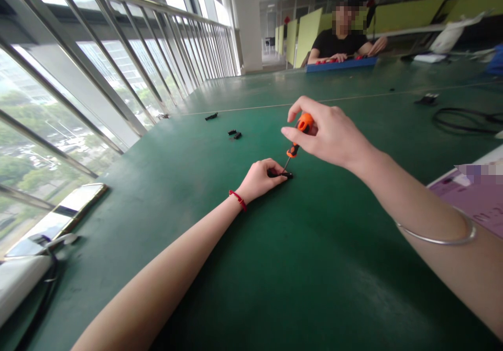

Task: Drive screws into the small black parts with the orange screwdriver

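Left hand (261,179) lies flat-fisted on the green table (314,267), roughly mid-width and well in from the window edge, fingers curled down and pinning a small black part (283,174) to the surface. Right hand (328,133) is closed around the top of an orange-handled screwdriver (297,140), held near upright with a slight tilt, tip down on the black part just beside the left fingertips. Judged from its look, the part is light, hard plastic and small enough to skid or spin on the smooth mat unless pressed down; the best hold seems to be on its long sides, clear of the tip. The driver handle looks ribbed and stiff, fit for a fingertip grip at the cap. Two more small black pieces (234,134) lie toward the far side, another black piece (211,116) nearer the window edge. A black cable loop (463,120) sits by the right edge, a purple sheet (475,194) nearer on that side. A phone (58,220) rests at the near left corner. No open container within reach; a blue tray (341,64) at the far edge lies before another person (341,42), contents too small to tell beyond red bits.
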{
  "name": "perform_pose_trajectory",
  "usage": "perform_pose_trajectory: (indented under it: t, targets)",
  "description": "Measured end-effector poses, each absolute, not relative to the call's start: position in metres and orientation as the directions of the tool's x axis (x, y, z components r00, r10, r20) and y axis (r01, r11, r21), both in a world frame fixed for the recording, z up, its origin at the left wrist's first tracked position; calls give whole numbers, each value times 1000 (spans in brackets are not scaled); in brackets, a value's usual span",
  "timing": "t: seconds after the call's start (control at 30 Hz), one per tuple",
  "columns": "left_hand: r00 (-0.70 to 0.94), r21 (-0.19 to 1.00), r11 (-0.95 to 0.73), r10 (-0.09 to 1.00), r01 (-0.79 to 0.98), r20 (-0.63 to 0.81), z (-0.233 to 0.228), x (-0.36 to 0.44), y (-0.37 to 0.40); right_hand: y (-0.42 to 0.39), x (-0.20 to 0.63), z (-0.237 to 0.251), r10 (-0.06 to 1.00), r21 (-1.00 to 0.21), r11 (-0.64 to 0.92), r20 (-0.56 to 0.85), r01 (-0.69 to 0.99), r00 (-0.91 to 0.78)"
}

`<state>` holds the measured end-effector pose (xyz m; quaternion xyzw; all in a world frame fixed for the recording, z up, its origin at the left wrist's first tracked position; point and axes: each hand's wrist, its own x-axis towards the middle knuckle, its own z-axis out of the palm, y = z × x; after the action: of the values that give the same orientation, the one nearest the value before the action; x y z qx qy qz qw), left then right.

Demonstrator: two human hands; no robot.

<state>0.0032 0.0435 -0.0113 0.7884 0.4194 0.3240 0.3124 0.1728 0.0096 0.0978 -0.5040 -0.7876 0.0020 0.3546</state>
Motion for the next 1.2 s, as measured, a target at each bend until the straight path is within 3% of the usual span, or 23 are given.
perform_pose_trajectory:
  t: [0.37, 0.63, 1.2]
  targets:
    - [455, 746, -480, 850, 462, 266, -12, 3, 44, 7, 173, 100, 798, -321, 477, 549, 819, -250]
    - [516, 617, -596, 790, 514, 332, -14, 5, 44, 6, 172, 101, 804, -299, 449, 546, 842, -234]
    - [506, 620, -593, 793, 513, 340, -14, 5, 43, 5, 170, 101, 802, -302, 452, 549, 840, -234]
